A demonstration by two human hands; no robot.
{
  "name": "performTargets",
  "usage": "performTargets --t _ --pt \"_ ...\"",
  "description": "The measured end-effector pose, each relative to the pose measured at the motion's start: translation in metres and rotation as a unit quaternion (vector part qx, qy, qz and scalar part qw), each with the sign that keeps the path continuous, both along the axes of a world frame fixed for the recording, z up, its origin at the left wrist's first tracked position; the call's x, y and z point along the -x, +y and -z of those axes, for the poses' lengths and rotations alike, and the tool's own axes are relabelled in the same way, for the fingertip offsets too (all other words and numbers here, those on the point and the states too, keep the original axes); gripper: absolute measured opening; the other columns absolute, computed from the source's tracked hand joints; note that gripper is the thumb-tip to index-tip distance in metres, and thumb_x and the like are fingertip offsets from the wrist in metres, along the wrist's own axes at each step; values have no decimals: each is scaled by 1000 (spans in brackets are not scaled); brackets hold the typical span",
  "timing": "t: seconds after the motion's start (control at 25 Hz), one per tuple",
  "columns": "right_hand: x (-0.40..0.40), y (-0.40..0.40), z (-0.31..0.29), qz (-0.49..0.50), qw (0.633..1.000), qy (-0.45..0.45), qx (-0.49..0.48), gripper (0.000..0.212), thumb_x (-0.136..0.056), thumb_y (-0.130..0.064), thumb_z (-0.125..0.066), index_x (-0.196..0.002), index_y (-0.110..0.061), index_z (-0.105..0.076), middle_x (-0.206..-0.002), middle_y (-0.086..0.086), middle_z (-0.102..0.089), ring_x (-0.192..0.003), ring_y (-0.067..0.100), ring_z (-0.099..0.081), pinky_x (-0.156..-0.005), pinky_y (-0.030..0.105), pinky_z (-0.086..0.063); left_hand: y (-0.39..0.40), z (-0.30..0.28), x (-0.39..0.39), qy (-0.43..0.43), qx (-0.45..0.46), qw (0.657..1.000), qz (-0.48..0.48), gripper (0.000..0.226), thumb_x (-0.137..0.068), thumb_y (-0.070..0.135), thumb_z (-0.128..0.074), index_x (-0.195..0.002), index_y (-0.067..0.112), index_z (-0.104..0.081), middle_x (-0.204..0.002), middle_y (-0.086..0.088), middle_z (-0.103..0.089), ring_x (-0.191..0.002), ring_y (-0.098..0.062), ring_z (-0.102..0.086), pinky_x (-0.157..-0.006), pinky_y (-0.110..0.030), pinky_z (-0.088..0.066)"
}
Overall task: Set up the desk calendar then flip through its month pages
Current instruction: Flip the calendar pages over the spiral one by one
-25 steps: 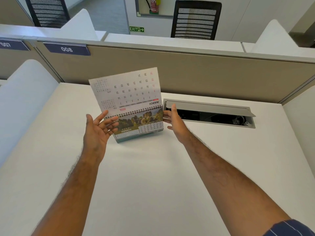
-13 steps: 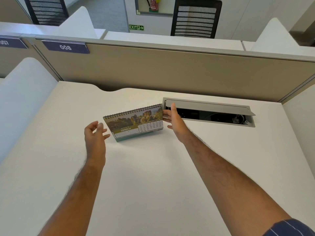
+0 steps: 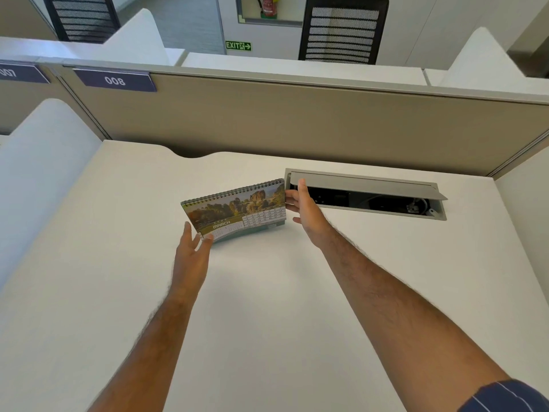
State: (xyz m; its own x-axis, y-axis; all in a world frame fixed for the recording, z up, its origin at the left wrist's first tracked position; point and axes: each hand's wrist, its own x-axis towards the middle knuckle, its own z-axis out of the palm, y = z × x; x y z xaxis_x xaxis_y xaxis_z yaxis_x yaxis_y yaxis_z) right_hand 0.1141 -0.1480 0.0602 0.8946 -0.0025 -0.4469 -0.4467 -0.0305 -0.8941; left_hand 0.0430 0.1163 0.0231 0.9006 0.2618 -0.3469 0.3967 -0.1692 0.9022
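Observation:
A spiral-bound desk calendar [image 3: 237,208] stands upright on the white desk [image 3: 267,307], showing the MARCH page with a landscape photo. My right hand [image 3: 306,211] holds its right edge, fingers against the side by the spiral. My left hand [image 3: 190,257] is open at the lower left corner, fingertips touching the bottom edge of the front page.
An open grey cable tray [image 3: 371,193] is set into the desk just right of the calendar. A beige partition [image 3: 297,123] with a 008 label [image 3: 114,80] closes the desk's far side. White side dividers [image 3: 38,162] flank the desk.
The raised page has gone over the back, leaving the March page in front. My left hand dropped away, then came back to the calendar's lower left corner. My right hand stayed put.

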Motion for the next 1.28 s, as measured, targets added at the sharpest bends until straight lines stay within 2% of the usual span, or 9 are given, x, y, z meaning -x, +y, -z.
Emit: performTargets --t 0.12,0.28,0.52,0.64,0.84,0.96,1.08,1.2,1.28 --pt "0 0 1 -2 1000 -2 2 67 -105 -63 -7 -112 -32 -66 -125 -5 -66 -124 17 -55 -117 59 -24 0 0 4 -7 -36 997 -71 55 -106 29 -67 -156 32 -46 -152 1 -62 -129 -21 -62 -99 -39 -54" --pt "-1 0 2 -7 1000 -2 6 66 -105 -64 -8 -107 -35 -67 -115 -12 -68 -121 16 -56 -117 59 -24 11 3 -2 -34 -22 988 -147 17 -96 26 -81 -110 23 -72 -113 -1 -78 -109 -28 -74 -76 -25 -56" --pt "-2 -1 5 -10 1000 -6 17 66 -104 -65 -8 -103 -38 -68 -108 -20 -67 -112 9 -57 -118 59 -25 18 2 -3 -35 -14 986 -163 21 -90 29 -88 -103 21 -74 -106 -1 -80 -97 -25 -78 -76 -30 -64" --pt "-3 -2 7 -11 1000 -11 20 67 -104 -65 -8 -102 -39 -69 -106 -23 -68 -105 -1 -58 -117 58 -25 20 3 -4 -36 9 985 -166 13 -88 26 -89 -97 25 -80 -91 7 -85 -92 -19 -81 -77 -28 -66" --pt "-4 -3 8 -13 1000 -10 26 67 -104 -65 -8 -99 -39 -70 -100 -26 -71 -102 -7 -58 -118 56 -26 19 2 -3 -31 20 985 -169 12 -90 24 -88 -100 22 -82 -87 13 -84 -86 -13 -82 -80 -31 -68" --pt "-4 -4 8 -13 1000 -11 27 68 -104 -65 -9 -99 -40 -71 -97 -27 -72 -103 -7 -59 -118 56 -26 17 0 -2 -31 26 984 -171 9 -93 26 -85 -98 22 -79 -86 10 -84 -91 -19 -81 -78 -29 -66" --pt "-4 -4 8 -14 1000 -10 25 67 -104 -65 -8 -100 -40 -70 -103 -25 -70 -103 -7 -59 -118 57 -26 12 -4 -1 -11 18 988 -150 11 -97 32 -79 -104 24 -77 -99 11 -77 -105 -26 -70 -80 -28 -55" --pt "-5 -4 9 -15 1000 -10 23 69 -104 -66 -7 -100 -39 -71 -106 -23 -70 -104 -5 -58 -118 57 -24 13 -5 0 -9 25 996 -86 6 -102 32 -72 -105 29 -76 -105 13 -76 -109 -18 -67 -96 -39 -50" --pt "-6 -4 9 -14 1000 -10 22 69 -104 -65 -7 -100 -39 -71 -107 -21 -69 -104 -4 -58 -118 58 -24 17 -7 1 -17 32 998 -54 11 -106 29 -66 -107 26 -77 -108 7 -80 -112 -14 -68 -96 -38 -50"
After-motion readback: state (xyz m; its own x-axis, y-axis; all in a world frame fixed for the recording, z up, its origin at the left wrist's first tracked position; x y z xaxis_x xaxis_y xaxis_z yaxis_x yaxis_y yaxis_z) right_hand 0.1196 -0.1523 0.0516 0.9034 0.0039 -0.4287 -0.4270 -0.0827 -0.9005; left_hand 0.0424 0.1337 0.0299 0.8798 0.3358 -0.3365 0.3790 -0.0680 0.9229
